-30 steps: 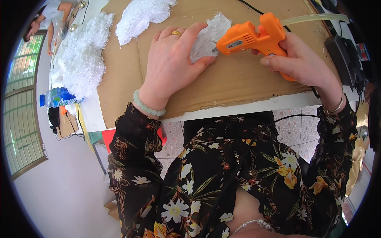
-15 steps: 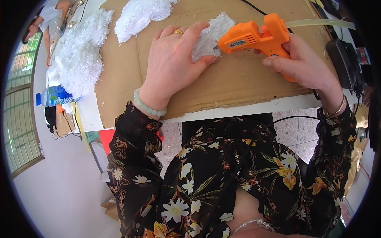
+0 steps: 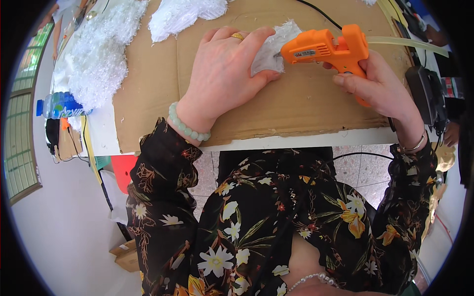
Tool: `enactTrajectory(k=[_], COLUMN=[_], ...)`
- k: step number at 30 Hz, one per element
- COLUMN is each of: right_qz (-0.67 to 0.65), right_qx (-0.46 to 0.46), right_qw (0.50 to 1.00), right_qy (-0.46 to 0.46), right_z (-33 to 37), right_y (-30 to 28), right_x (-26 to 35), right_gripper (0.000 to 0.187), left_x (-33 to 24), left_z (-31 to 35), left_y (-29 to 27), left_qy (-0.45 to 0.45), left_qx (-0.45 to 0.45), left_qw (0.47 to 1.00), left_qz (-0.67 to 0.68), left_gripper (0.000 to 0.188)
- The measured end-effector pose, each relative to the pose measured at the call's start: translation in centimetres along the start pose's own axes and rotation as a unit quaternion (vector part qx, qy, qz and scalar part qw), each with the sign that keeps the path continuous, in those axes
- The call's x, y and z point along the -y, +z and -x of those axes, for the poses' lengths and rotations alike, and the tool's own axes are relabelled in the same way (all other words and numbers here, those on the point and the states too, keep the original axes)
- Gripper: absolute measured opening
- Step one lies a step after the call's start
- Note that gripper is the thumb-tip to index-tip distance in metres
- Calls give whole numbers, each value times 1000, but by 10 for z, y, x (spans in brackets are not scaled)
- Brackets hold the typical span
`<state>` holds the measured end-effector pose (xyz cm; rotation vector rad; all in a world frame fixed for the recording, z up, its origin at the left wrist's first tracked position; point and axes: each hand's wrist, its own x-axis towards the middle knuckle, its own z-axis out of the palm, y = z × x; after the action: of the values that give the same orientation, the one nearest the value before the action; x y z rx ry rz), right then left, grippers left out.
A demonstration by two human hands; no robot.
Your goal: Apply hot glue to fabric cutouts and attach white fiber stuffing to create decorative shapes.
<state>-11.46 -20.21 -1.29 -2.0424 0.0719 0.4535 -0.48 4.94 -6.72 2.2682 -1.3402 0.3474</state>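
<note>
A white fuzzy fabric piece [image 3: 276,45] lies on brown cardboard [image 3: 217,116]. My left hand [image 3: 224,76] rests over its left part, thumb and forefinger spread along its edges; the other fingertips are partly hidden. My right hand [image 3: 368,81] is wrapped round the handle of an orange hot glue gun [image 3: 321,47]. The gun's nozzle points left, at the right edge of the piece between my left thumb and forefinger. Whether the tip touches the fabric, I cannot tell. A long translucent glue stick [image 3: 410,43] sticks out of the gun's back.
Shaggy white material [image 3: 101,54] is heaped at the left, and another white piece [image 3: 185,17] lies at the far side. A plastic bottle [image 3: 61,106] with a blue label lies at the left edge. A black device [image 3: 422,93] with cables stands right; a black cord [image 3: 321,12] crosses the back.
The whole view has shifted slightly. My left hand stays on the fabric piece, and the glue gun's nozzle stays at its right edge; little else differs.
</note>
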Motion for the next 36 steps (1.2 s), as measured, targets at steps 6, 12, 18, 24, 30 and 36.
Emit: enactTrajectory(k=[6,12,18,24,30,36], right_qz=[22,12,-48,-189,-500,-516], right_qx=[-3,4,-59,-122,-193,-99], right_qw=[1000,1000,994,948,833,792], right_qy=[3,-12,-77,-224,-138,-310], right_z=[-4,-3,-6,-26,-66,-117], right_y=[-2,0,-5,-30,7,32], right_x=[-2,2,-3,-26,11,-40], right_gripper=[44,43,39,37,23,19], left_x=[-1,0,10,7,-16,-27], left_z=[0,1,4,2,-8,-6], left_y=[-1,-1,-1,-4,2,18], left_qy=[-7,-16,10,-3,-12,-34], left_qx=[2,13,-5,1,-22,-45], left_qw=[1000,1000,1000,1000,998,995], left_qz=[-13,-10,-11,13,-63,-85], left_gripper=[59,59,53,57,71,73])
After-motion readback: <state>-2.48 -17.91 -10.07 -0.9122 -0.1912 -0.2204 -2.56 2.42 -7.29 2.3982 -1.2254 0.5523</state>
